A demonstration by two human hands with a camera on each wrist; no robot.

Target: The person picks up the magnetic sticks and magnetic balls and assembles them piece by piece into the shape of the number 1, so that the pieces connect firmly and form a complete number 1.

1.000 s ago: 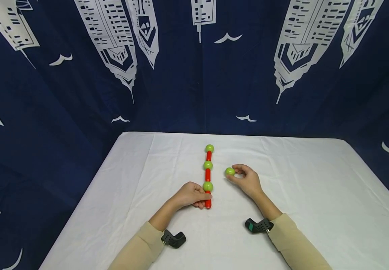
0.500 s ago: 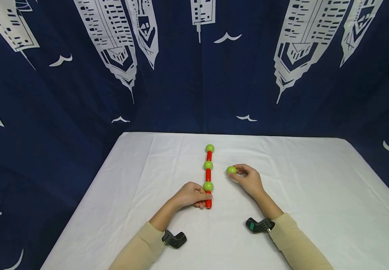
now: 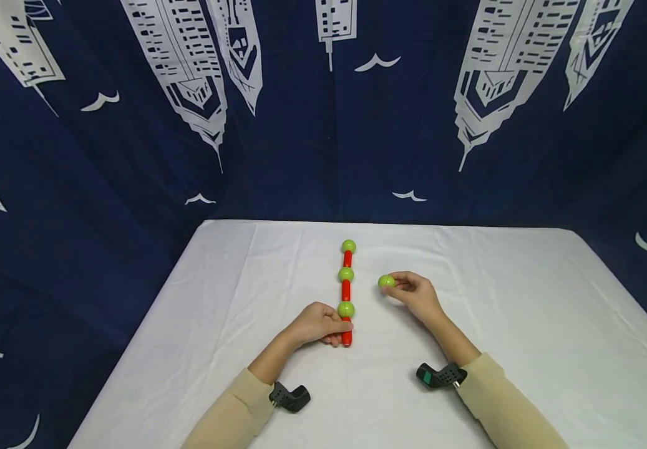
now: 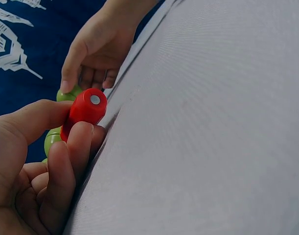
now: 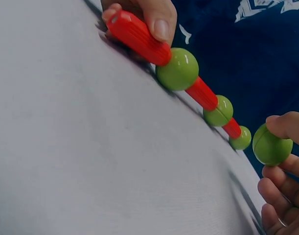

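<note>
A straight chain of red rods and green balls runs away from me over the white table. My left hand (image 3: 319, 324) pinches its nearest red rod (image 4: 85, 108) between thumb and fingers; a small silvery disc shows in that rod's bare end. Beyond it come a green ball (image 5: 177, 69), a second red rod (image 3: 346, 290), a middle ball (image 3: 345, 274), a third rod (image 3: 347, 259) and a far ball (image 3: 348, 247). To the right of the chain, my right hand (image 3: 417, 299) pinches a loose green ball (image 5: 271, 145), apart from the chain.
White cloth covers the table (image 3: 525, 312), whose far edge meets a dark blue curtain (image 3: 301, 156) printed with white buildings and birds. Black wrist cameras are strapped at the left cuff (image 3: 291, 398) and the right cuff (image 3: 441, 376).
My right hand has drifted slightly right and away from me with the loose green ball. The left hand and the chain have stayed in place.
</note>
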